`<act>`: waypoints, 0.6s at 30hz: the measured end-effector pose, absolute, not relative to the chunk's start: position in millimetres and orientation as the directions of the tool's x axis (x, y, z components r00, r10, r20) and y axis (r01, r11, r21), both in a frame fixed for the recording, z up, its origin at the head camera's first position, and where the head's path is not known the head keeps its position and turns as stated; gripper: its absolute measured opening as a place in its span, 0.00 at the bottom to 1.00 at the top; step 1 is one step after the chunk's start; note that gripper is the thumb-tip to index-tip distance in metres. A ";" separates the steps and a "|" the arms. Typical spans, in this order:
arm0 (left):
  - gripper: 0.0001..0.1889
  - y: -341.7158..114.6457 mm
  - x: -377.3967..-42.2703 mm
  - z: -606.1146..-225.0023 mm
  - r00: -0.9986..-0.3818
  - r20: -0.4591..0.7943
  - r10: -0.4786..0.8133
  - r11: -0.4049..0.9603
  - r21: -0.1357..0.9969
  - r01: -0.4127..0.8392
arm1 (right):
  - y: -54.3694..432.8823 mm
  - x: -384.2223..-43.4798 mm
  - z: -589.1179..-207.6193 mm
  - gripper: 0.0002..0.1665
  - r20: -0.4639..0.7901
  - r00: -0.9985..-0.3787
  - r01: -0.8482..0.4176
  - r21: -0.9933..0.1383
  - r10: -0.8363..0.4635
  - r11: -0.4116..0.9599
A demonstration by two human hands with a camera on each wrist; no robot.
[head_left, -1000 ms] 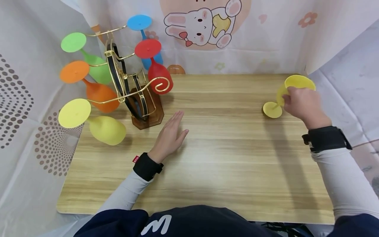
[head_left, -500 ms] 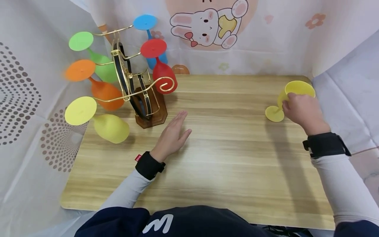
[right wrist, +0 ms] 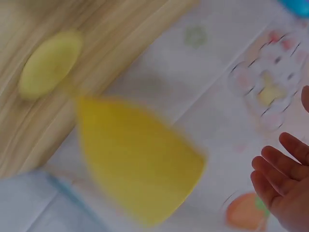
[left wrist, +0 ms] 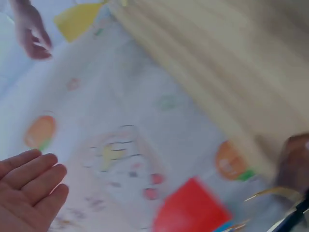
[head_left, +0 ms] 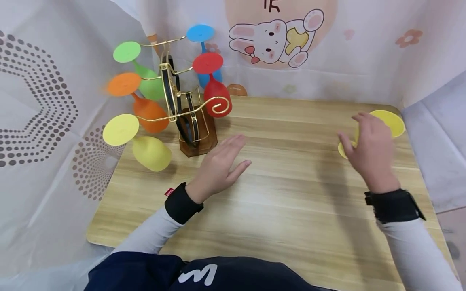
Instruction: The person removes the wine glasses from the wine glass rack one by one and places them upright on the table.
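A yellow wine glass (head_left: 392, 122) stands upright on the table at the far right; my right hand (head_left: 375, 155) hides part of its bowl and stem in the head view. The right wrist view shows the same yellow glass (right wrist: 137, 157) apart from my right hand (right wrist: 289, 179), whose fingers are loosely bent and hold nothing. My left hand (head_left: 218, 167) is over the table, fingers extended and thumb spread, right of a gold-wire glass rack with a wooden base (head_left: 200, 137). Nothing is in this left hand (left wrist: 34, 188) in the left wrist view.
Upside-down glasses hang by their feet on the rack: green (head_left: 151, 83), orange (head_left: 151, 115), another yellow (head_left: 152, 153), blue (head_left: 201, 33) and red (head_left: 217, 91). A patterned curtain (head_left: 349, 68) borders the table's (head_left: 276, 194) back edge.
My right hand has let go of the yellow wine glass and drawn back a little toward me, fingers opening. The left hand stays about where it was; the head view has shifted.
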State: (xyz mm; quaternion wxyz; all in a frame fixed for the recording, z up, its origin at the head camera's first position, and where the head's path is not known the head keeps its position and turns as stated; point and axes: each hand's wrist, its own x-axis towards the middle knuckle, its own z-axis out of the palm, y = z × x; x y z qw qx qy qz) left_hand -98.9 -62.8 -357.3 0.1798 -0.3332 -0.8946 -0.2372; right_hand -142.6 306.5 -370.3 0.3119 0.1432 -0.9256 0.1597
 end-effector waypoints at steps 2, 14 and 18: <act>0.28 -59.7 -97.2 -340.8 -0.628 0.582 0.516 0.647 0.215 0.732 | 290.7 -137.2 -375.6 0.32 0.621 -0.758 -0.407 -0.209 -0.201 0.889; 0.34 -71.2 -174.7 -221.8 -0.928 0.210 0.307 0.901 0.250 0.354 | 241.8 -121.2 -412.7 0.44 0.535 -0.802 -0.479 -0.309 -0.267 0.821; 0.39 -73.7 -212.9 -209.3 -0.970 -0.023 0.240 0.953 0.197 0.231 | 239.2 -118.4 -415.5 0.45 0.533 -0.805 -0.487 -0.344 -0.260 0.803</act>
